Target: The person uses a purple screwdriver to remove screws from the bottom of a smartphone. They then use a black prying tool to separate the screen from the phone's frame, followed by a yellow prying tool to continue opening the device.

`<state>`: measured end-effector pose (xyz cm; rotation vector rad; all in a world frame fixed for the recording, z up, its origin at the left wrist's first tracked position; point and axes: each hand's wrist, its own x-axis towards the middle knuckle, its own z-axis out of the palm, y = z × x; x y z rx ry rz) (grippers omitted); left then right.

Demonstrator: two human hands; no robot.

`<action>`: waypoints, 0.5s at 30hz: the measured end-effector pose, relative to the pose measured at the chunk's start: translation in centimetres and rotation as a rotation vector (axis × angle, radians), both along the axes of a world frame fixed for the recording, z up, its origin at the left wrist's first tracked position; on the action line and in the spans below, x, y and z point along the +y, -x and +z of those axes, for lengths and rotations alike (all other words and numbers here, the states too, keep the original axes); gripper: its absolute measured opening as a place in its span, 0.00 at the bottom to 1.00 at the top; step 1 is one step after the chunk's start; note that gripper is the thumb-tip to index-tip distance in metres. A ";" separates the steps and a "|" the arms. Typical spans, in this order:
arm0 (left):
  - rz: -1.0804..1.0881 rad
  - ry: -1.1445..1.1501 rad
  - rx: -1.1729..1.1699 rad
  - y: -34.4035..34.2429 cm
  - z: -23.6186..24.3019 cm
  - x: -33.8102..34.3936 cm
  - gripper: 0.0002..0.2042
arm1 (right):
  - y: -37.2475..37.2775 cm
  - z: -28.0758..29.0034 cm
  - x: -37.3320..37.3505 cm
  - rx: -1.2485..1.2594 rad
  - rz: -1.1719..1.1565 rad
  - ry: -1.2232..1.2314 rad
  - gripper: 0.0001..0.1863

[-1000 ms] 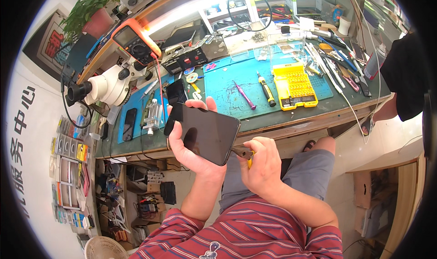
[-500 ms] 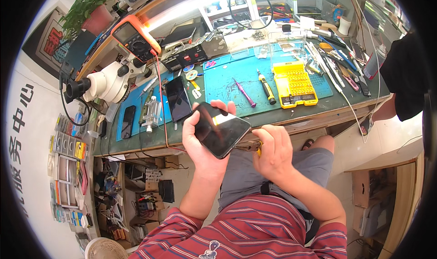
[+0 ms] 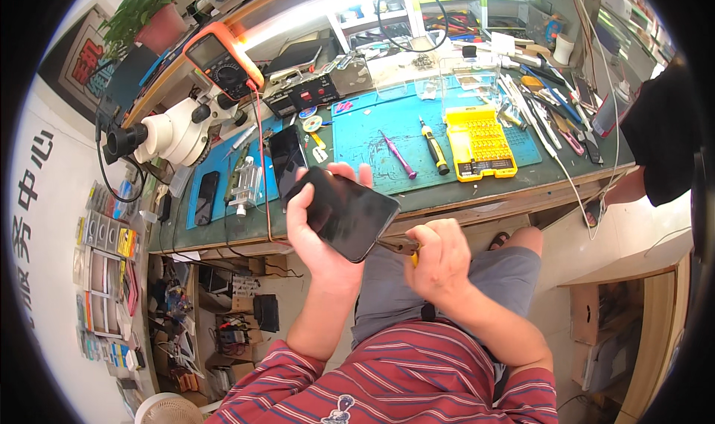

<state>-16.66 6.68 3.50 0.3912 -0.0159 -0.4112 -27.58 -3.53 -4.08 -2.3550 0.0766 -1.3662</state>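
My left hand (image 3: 313,230) is wrapped round a black phone (image 3: 351,214), held tilted with its glossy face up, just in front of the bench edge. My right hand (image 3: 439,264) grips yellow-handled pliers (image 3: 398,245), whose jaws meet the phone's lower right edge; the exact spot at the tips is too small to tell. Behind the phone, another dark phone (image 3: 288,156) lies on the bench.
The bench (image 3: 417,193) holds blue mats (image 3: 357,141), a purple screwdriver (image 3: 398,154), a yellow bit case (image 3: 480,152), a microscope (image 3: 167,130), an orange multimeter (image 3: 220,62), cables and several hand tools. Another person (image 3: 648,133) in black is at the right.
Both hands, phone and pliers have shifted slightly left since the middle frame. The bright reflection on the phone's face is gone.
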 end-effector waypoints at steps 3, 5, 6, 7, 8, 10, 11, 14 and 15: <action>-0.211 -0.054 0.170 -0.7 0.0 -0.3 0.07 | -0.6 -0.3 -3.8 -0.092 -0.083 0.280 0.12; -0.276 -0.044 0.222 -0.9 -0.7 -0.5 0.05 | -0.3 0.4 -4.4 -0.052 -0.074 0.283 0.15; -0.236 -0.009 0.197 -0.8 -0.6 -0.7 0.05 | -0.2 0.8 -4.2 -0.022 -0.068 0.255 0.17; -0.192 0.019 0.173 -0.4 -0.5 -0.9 0.06 | 0.0 0.9 -3.5 0.027 -0.032 0.172 0.21; -0.151 0.047 0.150 -0.1 -0.3 -1.0 0.06 | 0.3 0.8 -2.7 0.078 0.001 0.090 0.24; -0.053 0.027 0.010 -0.1 -0.4 -0.8 0.08 | 0.3 0.3 -1.1 0.097 0.045 -0.027 0.31; -0.038 0.070 -0.014 0.0 -0.4 -0.8 0.10 | 0.2 0.2 -0.5 0.093 0.036 -0.053 0.30; 0.048 0.088 -0.048 0.4 -0.1 -0.9 0.12 | 0.0 0.0 1.0 0.087 0.031 -0.132 0.26; 0.083 0.079 -0.054 0.5 -0.1 -1.0 0.13 | 0.0 0.0 1.3 0.086 0.032 -0.157 0.25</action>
